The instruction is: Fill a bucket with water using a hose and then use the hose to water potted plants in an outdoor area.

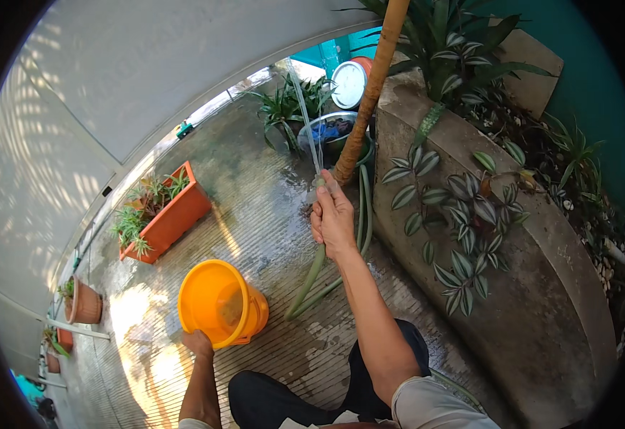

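My right hand (335, 217) is closed around the end of a green garden hose (312, 279), its finger and thumb at the tip. A jet of water (303, 104) shoots from the tip towards the far plants and tub. The hose hangs below the hand and loops on the wet, grooved concrete floor (275, 230). At the lower left, my left hand (199, 343) grips the near rim of a yellow plastic bucket (216, 303), which is tilted with its mouth towards me. The bucket's inside looks wet, and how much water it holds cannot be told.
An orange rectangular planter (176, 220) stands left of centre, with a terracotta pot (84, 303) farther left. Beyond are a tub with cloth (363, 153), a potted plant (285, 107) and a slender trunk (369, 96). A raised concrete bed edge (468, 128) with trailing plants borders the right.
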Demonstrator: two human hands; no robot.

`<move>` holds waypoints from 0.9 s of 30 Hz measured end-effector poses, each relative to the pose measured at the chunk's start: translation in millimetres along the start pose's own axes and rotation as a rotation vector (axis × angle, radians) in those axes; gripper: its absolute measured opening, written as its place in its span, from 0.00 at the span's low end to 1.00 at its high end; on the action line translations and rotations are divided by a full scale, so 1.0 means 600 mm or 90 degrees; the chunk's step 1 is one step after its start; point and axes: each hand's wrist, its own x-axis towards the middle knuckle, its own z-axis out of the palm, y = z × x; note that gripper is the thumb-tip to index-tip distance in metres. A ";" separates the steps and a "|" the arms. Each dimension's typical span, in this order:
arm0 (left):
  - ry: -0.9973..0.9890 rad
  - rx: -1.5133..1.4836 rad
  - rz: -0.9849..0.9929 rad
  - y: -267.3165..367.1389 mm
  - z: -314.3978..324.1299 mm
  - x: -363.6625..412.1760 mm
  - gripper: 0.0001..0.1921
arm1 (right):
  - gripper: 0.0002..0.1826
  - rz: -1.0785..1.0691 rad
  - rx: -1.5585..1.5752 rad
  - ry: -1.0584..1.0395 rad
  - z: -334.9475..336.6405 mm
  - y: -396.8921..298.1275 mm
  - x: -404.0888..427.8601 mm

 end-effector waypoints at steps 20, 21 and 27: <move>0.010 0.022 -0.042 -0.048 -0.004 0.039 0.15 | 0.30 0.083 -0.160 -0.066 0.067 0.063 -0.022; 0.035 0.024 -0.061 -0.054 -0.003 0.042 0.14 | 0.30 0.095 -0.183 -0.072 0.074 0.066 -0.027; 0.079 0.027 -0.032 -0.065 -0.008 0.047 0.13 | 0.31 0.191 -0.182 -0.153 0.101 0.089 -0.056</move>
